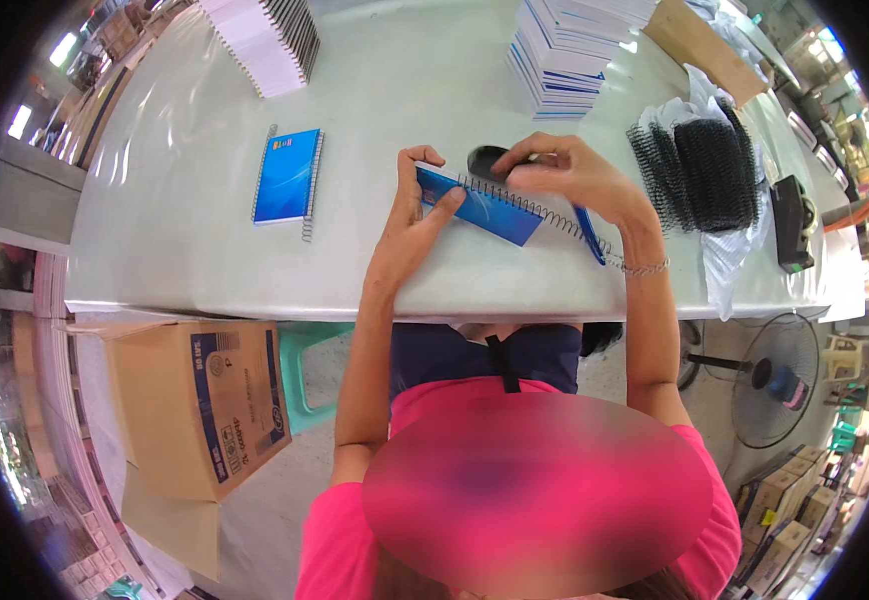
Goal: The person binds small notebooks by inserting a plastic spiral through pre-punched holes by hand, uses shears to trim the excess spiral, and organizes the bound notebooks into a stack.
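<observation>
My left hand [413,215] is closed on a small blue notebook [500,212], thumb on its cover and fingers behind it. A dark wire coil [559,216] runs along the notebook's upper edge and trails past its right end. Over that edge, the bent fingers of my right hand [565,175] are drawn together at a black rounded object [487,163]. Whether they pinch that object or something small is hidden. A slim blue object [590,238], like a tool handle, sticks out below my right palm. Further left lies another blue notebook [290,178] with a coil along its right side.
Coil-bound books [265,45] stand stacked at the far left, and loose paper blocks [565,60] at the back. A bundle of black coils [705,170] and a black tape dispenser [793,225] sit at right. Below the table are a cardboard box [195,400] and a fan [770,380].
</observation>
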`<state>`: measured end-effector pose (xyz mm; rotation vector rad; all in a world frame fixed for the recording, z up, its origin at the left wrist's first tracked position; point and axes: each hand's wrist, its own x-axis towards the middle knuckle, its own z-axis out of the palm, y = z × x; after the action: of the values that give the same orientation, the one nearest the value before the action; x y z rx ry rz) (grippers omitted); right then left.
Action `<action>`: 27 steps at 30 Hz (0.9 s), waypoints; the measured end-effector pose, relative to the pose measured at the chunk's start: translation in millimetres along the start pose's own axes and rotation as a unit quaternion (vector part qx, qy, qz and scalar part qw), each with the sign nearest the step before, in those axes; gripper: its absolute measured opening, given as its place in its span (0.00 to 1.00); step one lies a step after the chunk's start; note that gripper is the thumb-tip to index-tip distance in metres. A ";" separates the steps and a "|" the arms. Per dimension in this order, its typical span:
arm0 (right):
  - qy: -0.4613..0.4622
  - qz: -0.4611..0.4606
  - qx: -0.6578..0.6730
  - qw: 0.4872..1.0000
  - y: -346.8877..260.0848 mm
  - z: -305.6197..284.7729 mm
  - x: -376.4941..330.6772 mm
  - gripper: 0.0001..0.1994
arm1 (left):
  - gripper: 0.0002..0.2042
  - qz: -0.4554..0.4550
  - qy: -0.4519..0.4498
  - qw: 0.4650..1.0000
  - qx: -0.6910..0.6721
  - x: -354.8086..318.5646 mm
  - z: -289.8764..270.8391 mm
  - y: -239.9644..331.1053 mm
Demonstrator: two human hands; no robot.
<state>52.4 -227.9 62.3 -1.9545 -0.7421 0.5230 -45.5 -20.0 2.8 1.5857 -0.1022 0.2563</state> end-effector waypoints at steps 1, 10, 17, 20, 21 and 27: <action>0.004 -0.001 -0.126 0.992 0.7 2.8 0.0 0.18 | 0.21 -0.007 -0.006 1.000 -0.006 -0.2 0.7 -0.2; -0.054 0.022 -0.118 0.991 -7.8 -3.0 1.2 0.17 | 0.21 -0.048 -0.035 0.998 -0.013 -1.1 -3.9 4.7; -0.065 0.025 0.077 0.995 -5.4 -12.1 2.6 0.22 | 0.21 -0.017 -0.028 0.999 -0.026 2.0 -1.0 3.7; -0.076 0.061 -0.229 0.968 -24.2 2.6 10.7 0.25 | 0.23 -0.026 -0.028 0.999 -0.023 -4.8 -4.9 1.2; -0.064 0.061 -0.080 0.993 -19.4 0.4 10.4 0.24 | 0.24 -0.024 -0.026 0.999 -0.029 -2.4 -5.8 3.1; -0.082 0.022 0.111 0.990 -10.6 -0.6 2.8 0.22 | 0.24 -0.031 -0.029 0.998 -0.041 0.8 -4.0 8.3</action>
<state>51.8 -222.5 71.9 -1.7386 -0.7120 0.7670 -47.0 -16.2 11.1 1.5126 -0.1061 0.1554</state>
